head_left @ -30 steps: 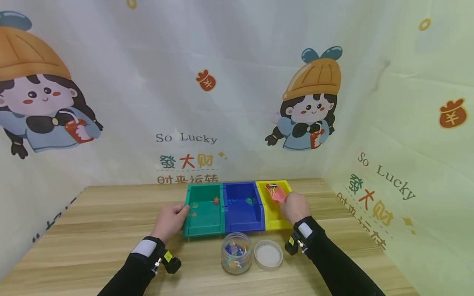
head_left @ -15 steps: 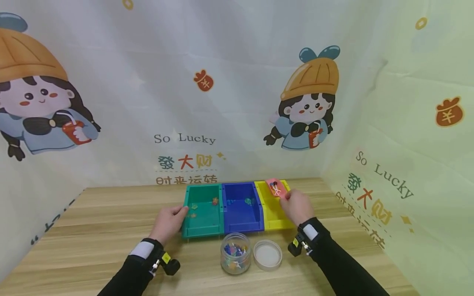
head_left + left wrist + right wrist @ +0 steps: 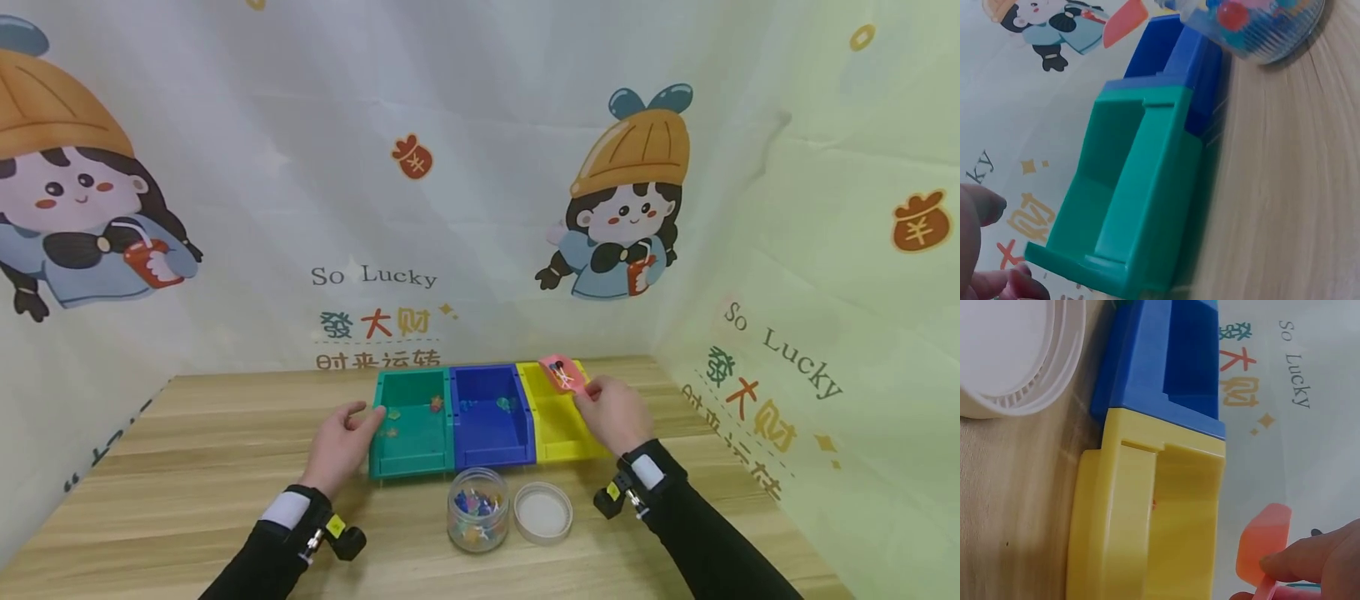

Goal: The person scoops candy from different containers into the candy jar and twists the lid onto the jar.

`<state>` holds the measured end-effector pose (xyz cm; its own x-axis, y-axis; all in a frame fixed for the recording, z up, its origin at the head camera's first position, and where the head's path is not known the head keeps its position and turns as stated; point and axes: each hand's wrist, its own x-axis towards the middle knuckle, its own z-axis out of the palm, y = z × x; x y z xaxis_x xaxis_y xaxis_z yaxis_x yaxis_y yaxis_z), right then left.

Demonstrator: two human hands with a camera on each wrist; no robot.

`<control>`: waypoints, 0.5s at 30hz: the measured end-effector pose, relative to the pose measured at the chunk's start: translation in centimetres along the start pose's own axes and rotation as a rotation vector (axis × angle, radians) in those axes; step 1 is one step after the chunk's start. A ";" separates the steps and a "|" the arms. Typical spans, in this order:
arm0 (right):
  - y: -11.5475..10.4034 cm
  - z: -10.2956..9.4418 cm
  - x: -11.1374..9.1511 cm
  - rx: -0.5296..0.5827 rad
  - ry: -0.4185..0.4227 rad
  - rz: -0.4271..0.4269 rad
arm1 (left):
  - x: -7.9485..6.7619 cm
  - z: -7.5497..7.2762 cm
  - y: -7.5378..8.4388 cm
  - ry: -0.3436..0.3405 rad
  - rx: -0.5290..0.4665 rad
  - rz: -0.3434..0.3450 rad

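Note:
My right hand (image 3: 618, 417) pinches the handle of a small pink scoop (image 3: 576, 377) over the back of the yellow bin (image 3: 558, 429). Several thin white sticks with coloured ends lie in the scoop. At the outer side of the green bin (image 3: 416, 454) is my left hand (image 3: 337, 446), thumb and fingers spread apart around the rim; the left wrist view shows a gap between them. Small coloured pieces lie in the green bin and in the blue bin (image 3: 491, 433) between the other two. A tiny red spot shows inside the yellow bin (image 3: 1185, 525) in the right wrist view.
In front of the bins stands an uncovered clear jar (image 3: 478, 537) with colourful small pieces in it. Its white lid (image 3: 543, 512) lies to its right on the wooden table (image 3: 225, 467). A printed cloth (image 3: 487, 208) hangs behind and at the sides.
My right hand has drawn a little to the right and raised the scoop, with the sticks still in it. The left hand's fingers have loosened from the green bin's rim.

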<state>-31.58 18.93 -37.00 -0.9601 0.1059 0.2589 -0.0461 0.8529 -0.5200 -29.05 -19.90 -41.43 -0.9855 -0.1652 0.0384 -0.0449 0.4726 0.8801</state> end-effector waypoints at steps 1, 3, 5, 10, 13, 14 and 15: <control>0.0 -0.2 -0.1 0.012 0.005 -0.004 | -0.1 0.0 0.2 0.005 -0.008 0.001; 0.0 -0.7 -0.3 0.034 0.016 -0.008 | -0.3 0.0 0.5 0.013 -0.018 0.011; 0.0 -1.1 -0.5 0.056 0.027 -0.013 | -0.6 0.1 0.8 0.023 -0.031 0.029; -0.1 -2.2 -0.9 0.100 0.037 -0.022 | -1.5 0.2 1.3 0.031 -0.082 0.088; -0.3 -2.9 -1.2 0.118 0.036 -0.021 | -2.4 0.3 1.6 -0.007 -0.135 0.128; -0.4 -3.2 -1.3 0.122 0.035 -0.025 | -2.7 0.4 1.7 -0.025 -0.152 0.136; -0.5 -3.5 -1.5 0.128 0.037 -0.032 | -3.0 0.4 1.8 -0.043 -0.168 0.143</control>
<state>-29.19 20.10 -34.25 -0.9468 0.1006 0.3056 -0.1137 0.7840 -0.6102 -26.24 -18.20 -40.14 -0.9861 -0.0681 0.1515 0.1202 0.3369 0.9339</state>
